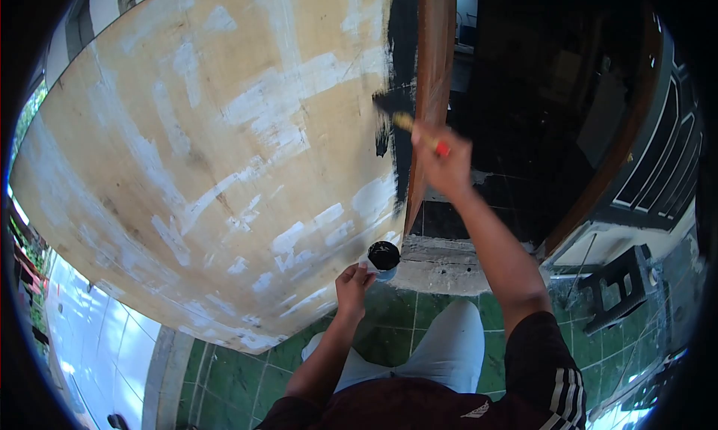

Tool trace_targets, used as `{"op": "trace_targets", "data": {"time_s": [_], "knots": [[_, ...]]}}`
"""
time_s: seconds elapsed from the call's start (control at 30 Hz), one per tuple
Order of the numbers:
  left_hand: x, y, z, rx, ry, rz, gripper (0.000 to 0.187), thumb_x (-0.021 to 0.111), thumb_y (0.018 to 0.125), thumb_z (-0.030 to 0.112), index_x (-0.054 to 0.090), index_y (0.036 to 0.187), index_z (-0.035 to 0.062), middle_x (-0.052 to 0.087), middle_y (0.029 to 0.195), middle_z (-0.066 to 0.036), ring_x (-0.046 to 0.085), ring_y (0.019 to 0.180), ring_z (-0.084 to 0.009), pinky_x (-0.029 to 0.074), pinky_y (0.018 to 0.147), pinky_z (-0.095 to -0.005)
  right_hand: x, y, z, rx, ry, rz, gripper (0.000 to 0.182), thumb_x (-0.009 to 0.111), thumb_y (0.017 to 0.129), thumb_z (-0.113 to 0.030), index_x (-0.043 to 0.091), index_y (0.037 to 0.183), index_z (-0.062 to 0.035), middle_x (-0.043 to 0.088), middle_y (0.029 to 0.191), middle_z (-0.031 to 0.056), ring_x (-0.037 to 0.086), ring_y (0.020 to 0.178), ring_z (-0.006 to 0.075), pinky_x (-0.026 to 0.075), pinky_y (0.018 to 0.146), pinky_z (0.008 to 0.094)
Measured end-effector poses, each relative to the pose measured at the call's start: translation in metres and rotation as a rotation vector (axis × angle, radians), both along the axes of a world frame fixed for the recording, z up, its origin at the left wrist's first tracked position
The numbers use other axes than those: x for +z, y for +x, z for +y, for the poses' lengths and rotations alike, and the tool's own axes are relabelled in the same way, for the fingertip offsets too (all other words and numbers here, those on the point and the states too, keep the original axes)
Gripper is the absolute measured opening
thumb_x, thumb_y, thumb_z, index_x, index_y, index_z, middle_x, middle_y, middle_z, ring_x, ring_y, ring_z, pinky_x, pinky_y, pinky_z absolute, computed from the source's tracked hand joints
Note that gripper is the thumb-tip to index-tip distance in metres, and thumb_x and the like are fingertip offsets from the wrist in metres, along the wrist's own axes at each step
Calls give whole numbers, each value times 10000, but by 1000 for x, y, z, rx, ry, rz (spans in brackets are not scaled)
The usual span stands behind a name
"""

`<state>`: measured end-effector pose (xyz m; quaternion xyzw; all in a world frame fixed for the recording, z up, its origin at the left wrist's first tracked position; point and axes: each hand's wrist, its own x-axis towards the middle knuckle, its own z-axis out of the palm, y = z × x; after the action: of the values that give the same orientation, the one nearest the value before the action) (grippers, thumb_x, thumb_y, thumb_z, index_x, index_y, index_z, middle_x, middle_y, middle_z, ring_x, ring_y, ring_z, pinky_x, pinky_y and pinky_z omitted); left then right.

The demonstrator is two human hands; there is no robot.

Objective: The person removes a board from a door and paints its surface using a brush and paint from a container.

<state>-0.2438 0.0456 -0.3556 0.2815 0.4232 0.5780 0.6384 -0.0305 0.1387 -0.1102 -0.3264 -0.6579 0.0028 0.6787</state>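
Paintbrush (404, 121) angled up and to the left, a person in a dark striped-sleeve shirt coats a pale, white-patched panel (179, 168) in black. The right hand (443, 161) has its fingers closed around the red-ended handle; the bristles, blurred, lie at the ragged left edge of a black band (404, 52), and whether they touch cannot be told. That band runs down the panel's right side, hard beside a brown door frame (434, 56). Lower down, the left hand (353, 288) curls its fingers and thumb on the near-left side of a cup (386, 276) of black paint, held near the panel's lower right corner, above the knees. Open room lies right of the frame, where the right forearm crosses a dark doorway (516, 131). A dark stool (617, 289) stands well apart on green floor tiles (277, 385), clear of both arms.
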Motion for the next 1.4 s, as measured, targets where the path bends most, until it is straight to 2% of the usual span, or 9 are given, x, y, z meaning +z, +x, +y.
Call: {"op": "trace_targets", "data": {"time_s": [0.2, 0.33, 0.43, 0.53, 0.63, 0.7, 0.87, 1.17, 1.4], "knots": [[-14, -13, -11, -5, 9, 2, 239, 622, 976, 176, 620, 1043, -54, 673, 968, -114, 675, 920, -190, 563, 901, -325, -158, 38, -19, 43, -600, -575, 209, 666, 893, -197, 739, 999, -32, 717, 852, 197, 720, 816, 336, 567, 749, 384], [-20, -14, -11, 7, -6, 0, 222, 622, 975, 167, 618, 1031, -48, 676, 978, -121, 678, 919, -198, 564, 897, -333, -67, 16, 11, -77, -418, -501, 231, 647, 914, -243, 736, 937, -31, 701, 814, 200, 695, 729, 346, 549, 688, 418], [-14, -8, -14, 36, 17, -17, 224, 629, 979, 188, 646, 984, -36, 676, 912, -91, 661, 841, -168, 568, 836, -314, 42, -3, 1, -44, -103, -93, 240, 647, 939, -240, 742, 1052, -51, 708, 824, 186, 694, 731, 313, 533, 669, 392], [-11, -5, -16, 37, 17, -15, 219, 633, 977, 191, 645, 976, -28, 669, 896, -83, 654, 830, -160, 569, 838, -317, 82, 0, 0, -80, 206, 27, 206, 699, 924, -201, 750, 1056, -52, 732, 828, 147, 702, 715, 161, 536, 634, 294], [-13, -4, -16, 13, 19, -8, 224, 639, 975, 199, 645, 971, -25, 663, 895, -78, 648, 829, -155, 570, 842, -320, 24, 3, 8, -132, 157, -124, 203, 697, 923, -182, 748, 1070, -53, 738, 867, 160, 708, 735, 169, 542, 640, 308], [-11, -5, -18, 4, 21, -5, 231, 643, 974, 206, 645, 966, -25, 663, 899, -78, 648, 835, -156, 568, 847, -320, -48, 12, 8, -34, -79, -209, 206, 651, 928, -185, 749, 1063, -65, 718, 867, 196, 707, 791, 331, 549, 712, 402], [-14, -13, -21, 6, 19, 19, 243, 648, 972, 214, 644, 973, -29, 670, 915, -82, 650, 842, -160, 563, 852, -315, -173, 46, -1, -15, -607, -612, 228, 623, 927, -238, 755, 1030, -83, 710, 869, 205, 704, 824, 363, 544, 776, 461], [-18, -10, -16, 12, 19, 16, 247, 645, 973, 209, 644, 996, -37, 681, 933, -93, 656, 849, -162, 558, 828, -298, 11, 14, 7, -141, 203, -11, 228, 696, 918, -153, 724, 1099, -18, 736, 912, 156, 724, 794, 220, 542, 688, 297], [-17, -10, -22, -12, 13, 35, 245, 644, 973, 209, 642, 998, -34, 676, 940, -86, 659, 855, -163, 558, 844, -299, -207, 36, 5, -126, -311, -391, 220, 637, 923, -163, 738, 1103, -87, 712, 897, 204, 710, 784, 349, 569, 705, 412]]}}
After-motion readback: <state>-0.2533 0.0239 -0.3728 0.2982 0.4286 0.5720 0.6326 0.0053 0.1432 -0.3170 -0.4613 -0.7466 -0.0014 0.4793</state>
